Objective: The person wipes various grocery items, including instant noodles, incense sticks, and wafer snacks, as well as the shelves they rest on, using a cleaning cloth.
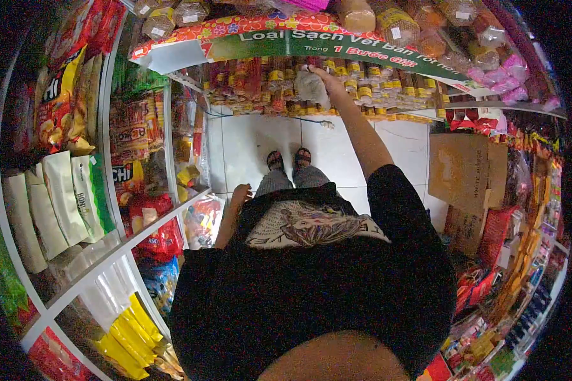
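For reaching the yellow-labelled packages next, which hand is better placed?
Right, most likely: the right hand is up at the yellow-labelled packages, holding a whitish bundle; the left hand hangs beside the black shirt.

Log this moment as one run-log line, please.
right hand: holding pale crumpled item before yellow-labelled packs | left hand: low by side, nothing visible in it | feet: on tiled floor

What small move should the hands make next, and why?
I'd probably ease the right hand a little sideways, slowly, keeping hold of the whitish bundle. The bundle appears right at the closely packed packets, so a quick pull might disturb them. The left hand is down beside the body, away from those packets.
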Action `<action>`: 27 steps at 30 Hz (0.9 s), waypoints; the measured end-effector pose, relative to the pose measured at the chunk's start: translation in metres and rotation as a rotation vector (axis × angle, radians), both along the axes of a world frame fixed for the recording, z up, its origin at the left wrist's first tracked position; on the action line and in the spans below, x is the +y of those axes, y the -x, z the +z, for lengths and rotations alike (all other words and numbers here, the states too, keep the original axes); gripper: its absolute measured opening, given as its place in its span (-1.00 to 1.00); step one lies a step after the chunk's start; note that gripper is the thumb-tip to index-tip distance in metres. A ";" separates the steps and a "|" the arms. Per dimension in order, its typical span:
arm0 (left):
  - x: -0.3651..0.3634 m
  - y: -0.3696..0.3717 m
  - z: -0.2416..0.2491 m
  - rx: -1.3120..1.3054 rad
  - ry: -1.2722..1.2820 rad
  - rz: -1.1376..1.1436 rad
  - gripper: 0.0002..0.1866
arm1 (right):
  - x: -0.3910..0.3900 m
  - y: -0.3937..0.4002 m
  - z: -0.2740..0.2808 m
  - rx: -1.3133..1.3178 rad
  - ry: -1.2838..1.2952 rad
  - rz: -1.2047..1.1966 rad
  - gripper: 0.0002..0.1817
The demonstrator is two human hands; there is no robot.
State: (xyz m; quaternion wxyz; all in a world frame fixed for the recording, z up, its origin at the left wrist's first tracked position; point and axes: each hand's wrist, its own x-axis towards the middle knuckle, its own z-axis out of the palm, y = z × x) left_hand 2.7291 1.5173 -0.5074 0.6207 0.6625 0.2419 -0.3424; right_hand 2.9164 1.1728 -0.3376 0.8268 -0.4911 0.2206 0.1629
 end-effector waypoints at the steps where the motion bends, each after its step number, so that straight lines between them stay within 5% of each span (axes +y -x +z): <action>1: 0.000 -0.002 0.003 -0.001 -0.001 -0.003 -0.66 | 0.000 0.001 0.000 -0.046 0.013 0.037 -0.52; 3: -0.002 -0.006 0.010 -0.077 0.037 -0.068 -0.67 | -0.004 0.005 -0.009 -0.035 0.050 0.022 -0.53; 6: 0.018 -0.007 -0.068 -0.171 0.032 -0.307 -0.72 | 0.003 0.016 -0.007 -0.027 0.137 -0.025 -0.51; 8: 0.012 -0.008 -0.064 -0.059 -0.032 -0.247 -0.74 | 0.001 0.016 -0.030 -0.025 0.187 -0.057 -0.48; 10: 0.010 -0.007 -0.061 0.053 -0.097 -0.185 -0.76 | -0.005 0.007 -0.080 -0.119 0.583 -0.102 -0.40; 15: 0.014 -0.013 -0.063 -0.508 -0.363 -0.807 -0.75 | 0.004 0.023 -0.032 -0.259 0.731 0.003 -0.34; 21: -0.010 -0.026 -0.027 -0.009 -0.114 -0.194 -0.68 | -0.005 0.018 -0.066 -0.258 0.625 0.028 -0.32; 24: -0.002 -0.029 -0.040 -0.031 0.127 -0.179 -0.66 | 0.000 0.028 -0.028 -0.172 0.550 0.037 -0.26; 27: -0.016 -0.035 -0.026 -0.057 0.098 -0.171 -0.71 | -0.003 0.028 -0.037 -0.194 0.595 0.073 -0.19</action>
